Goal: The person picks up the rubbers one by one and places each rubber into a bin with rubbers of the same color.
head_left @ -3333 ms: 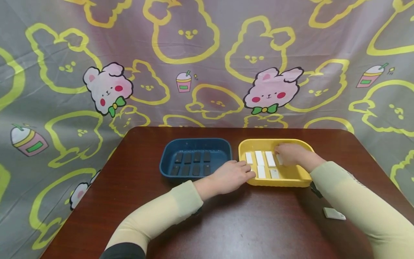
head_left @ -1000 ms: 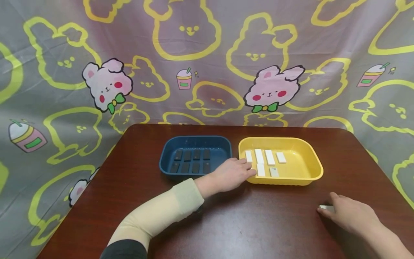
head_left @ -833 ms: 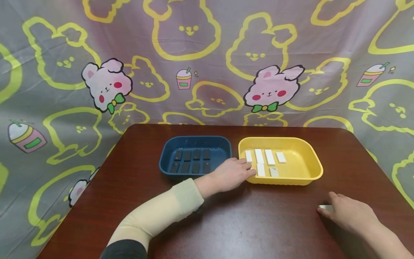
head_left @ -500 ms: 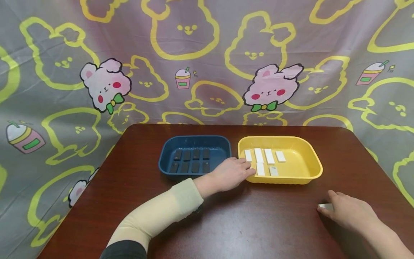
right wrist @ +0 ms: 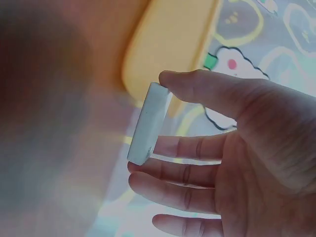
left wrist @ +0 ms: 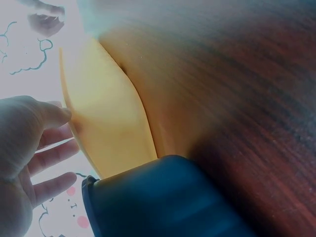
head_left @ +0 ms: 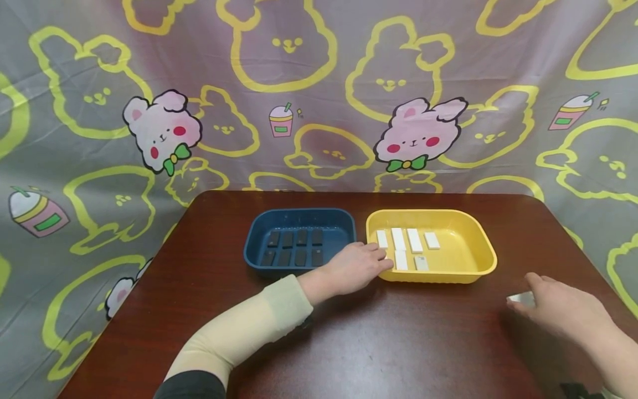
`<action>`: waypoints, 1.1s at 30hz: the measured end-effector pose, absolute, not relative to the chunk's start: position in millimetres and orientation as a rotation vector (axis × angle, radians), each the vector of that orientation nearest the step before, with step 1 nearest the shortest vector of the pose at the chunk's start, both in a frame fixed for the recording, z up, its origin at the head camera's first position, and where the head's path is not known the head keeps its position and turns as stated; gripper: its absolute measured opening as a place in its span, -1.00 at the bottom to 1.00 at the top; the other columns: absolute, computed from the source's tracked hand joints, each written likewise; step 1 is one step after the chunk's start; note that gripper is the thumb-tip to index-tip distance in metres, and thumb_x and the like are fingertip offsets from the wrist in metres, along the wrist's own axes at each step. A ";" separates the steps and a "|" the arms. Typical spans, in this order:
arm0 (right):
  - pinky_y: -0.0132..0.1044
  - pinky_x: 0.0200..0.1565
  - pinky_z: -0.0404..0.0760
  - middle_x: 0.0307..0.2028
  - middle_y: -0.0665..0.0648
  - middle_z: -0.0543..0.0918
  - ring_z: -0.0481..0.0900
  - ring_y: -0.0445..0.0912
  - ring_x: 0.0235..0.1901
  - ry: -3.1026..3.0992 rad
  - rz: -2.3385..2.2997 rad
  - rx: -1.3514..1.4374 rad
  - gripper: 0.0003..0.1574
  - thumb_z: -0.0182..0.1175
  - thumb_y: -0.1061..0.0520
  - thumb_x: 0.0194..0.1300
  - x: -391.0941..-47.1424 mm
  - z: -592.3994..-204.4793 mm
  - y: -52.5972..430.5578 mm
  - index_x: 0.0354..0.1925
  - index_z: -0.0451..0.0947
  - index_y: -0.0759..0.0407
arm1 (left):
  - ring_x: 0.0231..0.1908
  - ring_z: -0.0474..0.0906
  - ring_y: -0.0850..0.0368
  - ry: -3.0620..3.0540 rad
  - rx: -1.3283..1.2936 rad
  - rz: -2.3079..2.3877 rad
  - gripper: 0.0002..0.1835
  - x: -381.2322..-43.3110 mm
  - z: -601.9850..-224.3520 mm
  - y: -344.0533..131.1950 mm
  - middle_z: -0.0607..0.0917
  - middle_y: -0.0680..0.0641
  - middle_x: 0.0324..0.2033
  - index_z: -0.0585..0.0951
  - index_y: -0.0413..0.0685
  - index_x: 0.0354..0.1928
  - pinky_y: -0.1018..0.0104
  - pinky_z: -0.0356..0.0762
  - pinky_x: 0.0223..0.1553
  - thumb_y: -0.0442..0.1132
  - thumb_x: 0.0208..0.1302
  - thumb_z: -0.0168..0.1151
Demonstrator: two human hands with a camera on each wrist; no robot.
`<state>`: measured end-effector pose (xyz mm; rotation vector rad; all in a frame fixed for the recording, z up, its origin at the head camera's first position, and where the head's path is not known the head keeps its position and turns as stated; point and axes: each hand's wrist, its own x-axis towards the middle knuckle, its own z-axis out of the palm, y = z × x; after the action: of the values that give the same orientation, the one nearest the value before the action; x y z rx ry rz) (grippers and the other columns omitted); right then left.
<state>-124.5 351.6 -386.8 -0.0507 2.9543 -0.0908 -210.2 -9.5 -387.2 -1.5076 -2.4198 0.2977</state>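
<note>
In the head view my left hand (head_left: 360, 269) is at the front left corner of the yellow tray (head_left: 478, 260). The left wrist view shows the thumb on the outer side of its rim and fingers reaching behind, a light grip. My right hand (head_left: 568, 305) is over the table to the right of the tray. It pinches a small white rectangular block (right wrist: 149, 123) by its ends, between thumb and fingers, the other fingers stretched out below. Several white blocks (head_left: 415, 240) lie in two rows in the yellow tray; my left hand hides part of the front row.
A dark blue tray (head_left: 251, 246) stands just left of the yellow one, with several black blocks (head_left: 301, 238) in two rows. Both are on a dark brown wooden table (head_left: 379, 343). A patterned cloth (head_left: 339, 55) hangs behind the table.
My right hand set a white block down in the yellow tray, then took up the one lying on the table. It has just moved right and back with it. The left hand stays.
</note>
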 end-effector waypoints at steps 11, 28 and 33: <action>0.04 -0.49 0.45 -0.39 0.20 0.51 0.55 0.09 -0.42 3.134 -0.195 -0.110 -0.35 0.39 -0.10 0.08 -133.8 -346.3 346.9 -0.16 0.41 0.39 | -0.12 0.50 0.22 -2.424 -1.508 0.271 -0.76 -209.5 -386.7 -9.8 0.64 0.12 -0.17 0.62 0.18 0.05 0.37 0.47 -0.19 -0.21 0.43 0.09; -0.06 -0.40 0.52 -0.32 0.20 0.49 0.44 0.01 -0.40 3.172 -0.166 -0.476 -0.31 0.50 0.03 -0.02 -179.5 -331.6 282.7 -0.05 0.49 0.42 | -0.13 0.50 0.22 -2.425 -1.505 0.242 -0.75 -211.3 -388.5 -10.3 0.64 0.12 -0.16 0.62 0.19 0.06 0.36 0.47 -0.20 -0.21 0.43 0.10; -0.07 -0.37 0.53 -0.24 0.23 0.52 0.45 0.01 -0.38 3.105 -0.177 -0.479 -0.33 0.48 0.03 0.01 -193.6 -339.0 269.7 -0.02 0.49 0.37 | -0.12 0.50 0.22 -2.439 -1.505 0.249 -0.74 -211.3 -387.4 -10.2 0.65 0.11 -0.13 0.61 0.18 0.08 0.37 0.47 -0.17 -0.20 0.43 0.09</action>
<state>-193.6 269.7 -339.0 -0.4789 3.1050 -0.1766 -211.3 -10.2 -387.4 -1.5048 -2.4395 0.2490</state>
